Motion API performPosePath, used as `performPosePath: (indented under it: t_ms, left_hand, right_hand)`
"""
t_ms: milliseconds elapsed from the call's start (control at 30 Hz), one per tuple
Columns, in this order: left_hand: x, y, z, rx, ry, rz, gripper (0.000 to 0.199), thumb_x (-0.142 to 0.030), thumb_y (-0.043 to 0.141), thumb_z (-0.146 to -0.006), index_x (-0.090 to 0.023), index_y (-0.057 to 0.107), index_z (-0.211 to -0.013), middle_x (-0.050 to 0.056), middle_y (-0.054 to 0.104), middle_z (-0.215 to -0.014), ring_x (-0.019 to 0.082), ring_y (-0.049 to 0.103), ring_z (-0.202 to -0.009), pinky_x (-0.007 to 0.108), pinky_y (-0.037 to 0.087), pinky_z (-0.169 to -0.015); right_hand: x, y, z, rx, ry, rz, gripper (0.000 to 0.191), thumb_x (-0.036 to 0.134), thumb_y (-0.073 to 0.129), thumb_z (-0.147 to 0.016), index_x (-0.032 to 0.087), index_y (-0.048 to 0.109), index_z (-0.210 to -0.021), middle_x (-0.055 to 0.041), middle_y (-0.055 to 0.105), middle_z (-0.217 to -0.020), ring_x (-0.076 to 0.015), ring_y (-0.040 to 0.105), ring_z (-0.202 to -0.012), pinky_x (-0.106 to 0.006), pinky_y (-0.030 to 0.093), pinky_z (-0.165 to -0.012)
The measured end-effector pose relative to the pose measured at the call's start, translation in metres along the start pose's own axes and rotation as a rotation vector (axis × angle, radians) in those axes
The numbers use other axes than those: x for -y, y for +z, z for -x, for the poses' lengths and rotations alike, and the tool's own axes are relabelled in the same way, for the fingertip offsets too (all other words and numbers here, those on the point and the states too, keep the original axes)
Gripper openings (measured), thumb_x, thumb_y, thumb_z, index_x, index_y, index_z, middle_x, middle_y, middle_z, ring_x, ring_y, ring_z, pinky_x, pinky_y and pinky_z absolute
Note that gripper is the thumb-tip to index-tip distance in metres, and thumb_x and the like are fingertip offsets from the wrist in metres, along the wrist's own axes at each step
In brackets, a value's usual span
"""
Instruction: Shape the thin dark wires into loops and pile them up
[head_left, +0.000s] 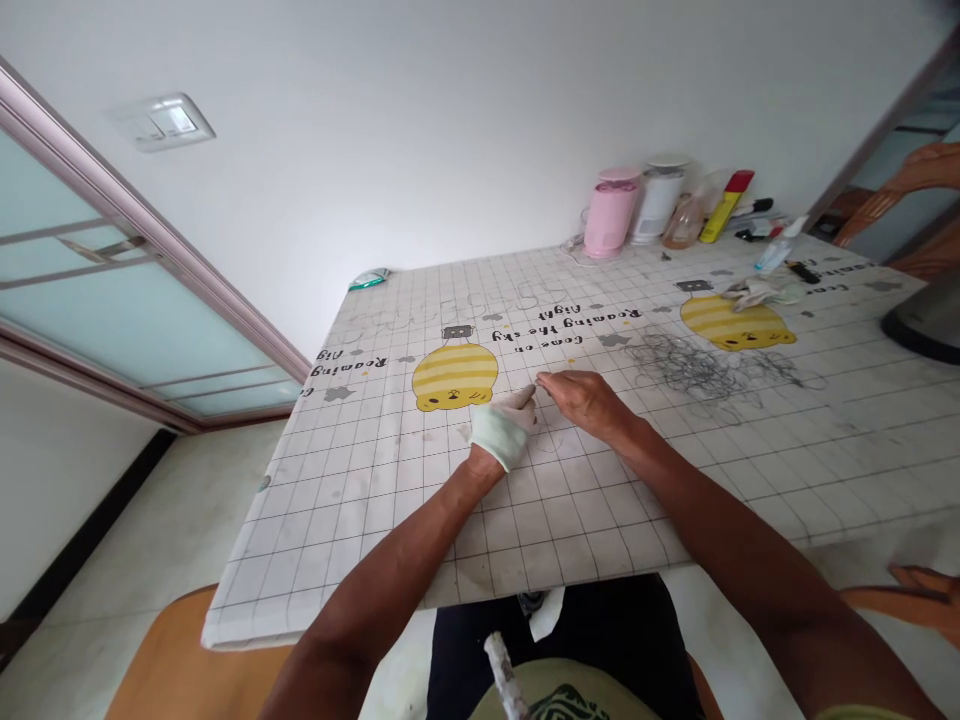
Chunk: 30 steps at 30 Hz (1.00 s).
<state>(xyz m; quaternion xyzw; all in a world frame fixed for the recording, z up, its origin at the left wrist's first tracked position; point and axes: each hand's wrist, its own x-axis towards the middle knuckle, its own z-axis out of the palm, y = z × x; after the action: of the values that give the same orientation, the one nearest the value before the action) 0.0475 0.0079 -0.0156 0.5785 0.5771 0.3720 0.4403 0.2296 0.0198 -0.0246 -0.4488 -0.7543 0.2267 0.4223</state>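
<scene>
My left hand point(507, 420), in a pale fingerless-looking work glove, is closed with its fingers pinched over the middle of the table. My right hand point(585, 400) is bare and also pinched, its fingertips almost meeting those of the left. Whatever lies between the fingertips is too small to make out. A thin curved strand shows faintly on the cloth just below the hands. To the right of my right hand lies a loose tangle of thin dark wire-like strands point(694, 370).
A checked tablecloth point(337, 540) with yellow balloon prints covers the table. Along the wall stand a pink cylindrical device point(611, 215), a white one point(658, 205), a bottle point(684, 222) and a yellow can point(724, 210). A crumpled glove point(757, 292) and a dark round-based object point(926, 325) are at right.
</scene>
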Motion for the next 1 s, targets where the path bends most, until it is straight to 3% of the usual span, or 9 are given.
performPosePath:
  t_ms: [100,200,300,367,533,667,1000]
  left_hand:
    - [0.004,0.002,-0.001,0.001,0.069,-0.063,0.022,-0.022,0.071,-0.082,-0.029,0.082,-0.101,0.003,0.077,-0.080,0.023,0.071,-0.084,0.029,0.053,-0.076]
    - [0.002,0.003,-0.002,0.000,0.070,-0.096,0.026,-0.026,0.064,-0.088,-0.030,0.082,-0.107,0.002,0.075,-0.072,0.022,0.071,-0.079,0.030,0.053,-0.077]
    - [-0.003,0.001,-0.001,-0.016,0.021,-0.099,0.034,-0.028,0.055,-0.094,-0.029,0.080,-0.116,0.000,0.075,-0.070,0.020,0.070,-0.076,0.029,0.052,-0.079]
    - [-0.007,-0.002,-0.001,-0.054,-0.006,-0.094,0.038,-0.029,0.054,-0.095,-0.028,0.078,-0.123,-0.001,0.075,-0.071,0.018,0.070,-0.079,0.027,0.052,-0.082]
    - [-0.011,-0.006,0.000,-0.056,-0.036,-0.072,0.042,-0.029,0.051,-0.097,-0.026,0.074,-0.132,-0.002,0.077,-0.075,0.015,0.071,-0.078,0.026,0.052,-0.088]
    - [-0.011,-0.004,0.002,-0.023,-0.016,-0.131,0.040,-0.028,0.052,-0.097,-0.027,0.075,-0.129,-0.003,0.077,-0.076,0.014,0.072,-0.084,0.024,0.051,-0.092]
    - [-0.002,0.004,-0.007,0.018,-0.059,-0.044,0.038,-0.033,0.053,-0.097,-0.025,0.076,-0.127,-0.003,0.072,-0.070,0.014,0.067,-0.069,0.024,0.051,-0.075]
  right_hand:
    - [-0.005,-0.007,-0.005,0.062,-0.045,0.056,0.025,0.048,0.063,-0.097,0.026,0.072,-0.089,-0.0060,0.067,-0.074,-0.0232,0.060,-0.076,-0.037,0.050,-0.069]
    - [-0.005,-0.013,-0.007,0.060,-0.100,0.144,0.025,0.048,0.063,-0.099,0.028,0.074,-0.110,-0.0068,0.073,-0.087,-0.0255,0.065,-0.083,-0.042,0.054,-0.079]
    - [-0.005,-0.019,-0.004,0.026,-0.157,0.236,0.047,0.043,0.069,-0.096,0.027,0.062,-0.139,-0.0096,0.075,-0.107,-0.0293,0.068,-0.095,-0.049,0.055,-0.089]
    - [-0.005,-0.021,0.000,0.003,-0.176,0.294,0.058,0.039,0.071,-0.095,0.026,0.053,-0.149,-0.0108,0.074,-0.115,-0.0306,0.068,-0.100,-0.050,0.055,-0.090]
    - [-0.006,-0.014,0.006,-0.046,-0.248,0.322,0.043,0.031,0.064,-0.100,0.026,0.057,-0.143,-0.0090,0.073,-0.110,-0.0264,0.069,-0.097,-0.044,0.059,-0.083]
    - [-0.010,-0.006,0.000,-0.091,-0.318,0.294,0.031,0.022,0.052,-0.106,0.025,0.066,-0.133,-0.0088,0.074,-0.108,-0.0242,0.070,-0.097,-0.043,0.060,-0.086]
    - [-0.014,-0.003,-0.002,-0.135,-0.385,0.222,0.030,0.018,0.053,-0.105,0.026,0.075,-0.124,-0.0062,0.078,-0.103,-0.0224,0.073,-0.094,-0.040,0.061,-0.083]
